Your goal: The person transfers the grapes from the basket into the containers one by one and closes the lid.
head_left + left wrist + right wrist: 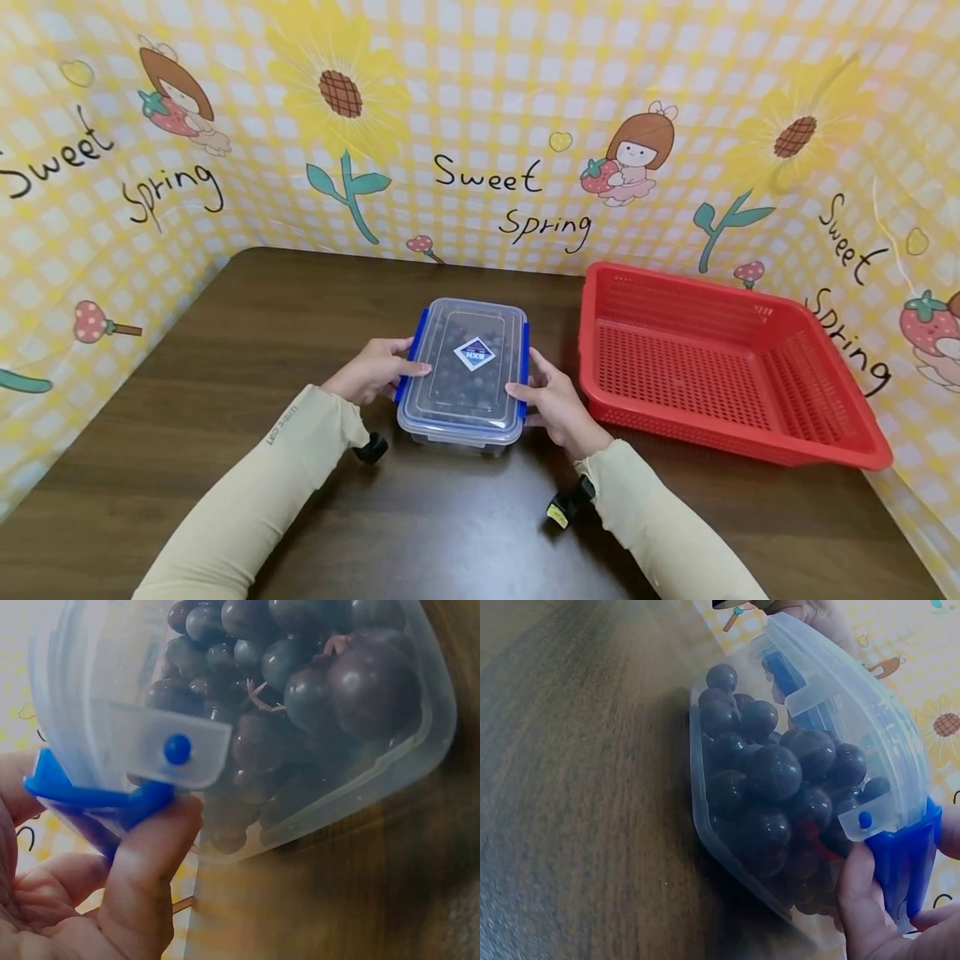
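A clear lidded plastic container (450, 410) with blue side latches stands on the table, a diamond-shaped label (475, 353) on its lid. Dark grapes (772, 774) with pinkish stems fill much of it. My left hand (375, 369) grips its left side, thumb over the lid edge, fingers at the blue latch (97, 797). On the opposite side my right hand (553, 400) holds the container likewise, thumb on the lid and fingertips around the other latch (906, 862). The lid sits on the box; whether the latches are fully fastened I cannot tell.
A red perforated basket (686, 379) stands to the right of the container, with a gap of table between them. The brown wooden table (300, 292) meets a yellow checked cloth (480, 92) at the back and sides.
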`<state>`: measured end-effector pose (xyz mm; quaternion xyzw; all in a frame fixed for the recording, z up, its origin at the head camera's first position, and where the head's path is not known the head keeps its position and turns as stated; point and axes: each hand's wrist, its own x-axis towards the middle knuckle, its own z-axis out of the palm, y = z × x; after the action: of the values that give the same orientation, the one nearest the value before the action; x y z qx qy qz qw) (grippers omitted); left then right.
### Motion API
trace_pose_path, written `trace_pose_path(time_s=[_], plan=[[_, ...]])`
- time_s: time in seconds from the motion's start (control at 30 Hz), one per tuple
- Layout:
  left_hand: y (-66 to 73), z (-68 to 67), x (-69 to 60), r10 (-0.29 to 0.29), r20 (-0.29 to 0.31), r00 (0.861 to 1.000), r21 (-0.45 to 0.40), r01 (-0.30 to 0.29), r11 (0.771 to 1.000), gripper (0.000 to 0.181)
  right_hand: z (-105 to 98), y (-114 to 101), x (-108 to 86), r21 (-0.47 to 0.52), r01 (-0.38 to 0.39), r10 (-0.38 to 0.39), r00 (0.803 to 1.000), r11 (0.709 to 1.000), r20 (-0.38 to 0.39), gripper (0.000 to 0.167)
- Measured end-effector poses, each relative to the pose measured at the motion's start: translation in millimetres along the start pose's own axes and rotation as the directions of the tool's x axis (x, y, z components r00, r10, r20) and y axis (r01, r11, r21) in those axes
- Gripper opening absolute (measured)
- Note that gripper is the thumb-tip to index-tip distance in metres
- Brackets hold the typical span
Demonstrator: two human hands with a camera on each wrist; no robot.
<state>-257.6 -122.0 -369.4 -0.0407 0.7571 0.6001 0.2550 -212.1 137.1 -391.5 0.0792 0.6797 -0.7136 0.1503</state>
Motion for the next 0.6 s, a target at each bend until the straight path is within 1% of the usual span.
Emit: trace_pose_path(time_s=[0.07, 0.13, 0.3, 0.37, 0.5, 0.53, 0.6], plan=[[-1.0, 2.0, -0.4, 0.007, 0.001, 1.0, 0.004, -0.007, 1.0, 0.069, 0.0, 0.0, -1.6, -0.016, 0.007, -0.007, 1.0, 1.0, -0.007, 0.076], [-1.5, 3.7, -0.8, 0.005, -0.015, 1.0, 0.014, -0.005, 1.0, 0.069, 0.6, -0.9, -3.4, -0.048, 0.017, -0.018, 1.0, 0.999, -0.013, 0.075], [0.2, 7.1, -2.4, 0.038, -0.039, 0.999, 0.061, -0.036, 0.997, 0.067, 2.8, -4.9, -6.3, -0.167, 0.038, -0.043, 0.999, 0.985, -0.022, 0.074], [1.8, 7.8, -2.8, 0.055, -0.038, 0.998, 0.077, -0.052, 0.996, 0.066, 3.1, -6.2, -6.2, -0.189, 0.037, -0.042, 0.999, 0.981, -0.023, 0.074], [4.4, 6.6, -2.5, 0.057, -0.034, 0.998, 0.114, -0.052, 0.992, 0.068, 4.0, -7.9, -5.5, -0.212, 0.037, -0.043, 0.999, 0.977, -0.025, 0.074], [4.8, 5.5, -2.1, 0.057, -0.027, 0.998, 0.131, -0.053, 0.99, 0.069, 4.4, -8.3, -5.2, -0.231, 0.044, -0.052, 0.998, 0.972, -0.029, 0.073], [4.0, 3.0, -1.9, 0.063, -0.012, 0.998, 0.186, -0.059, 0.981, 0.07, 5.4, -7.6, -5.5, -0.313, 0.092, -0.106, 0.994, 0.945, -0.027, 0.072]])
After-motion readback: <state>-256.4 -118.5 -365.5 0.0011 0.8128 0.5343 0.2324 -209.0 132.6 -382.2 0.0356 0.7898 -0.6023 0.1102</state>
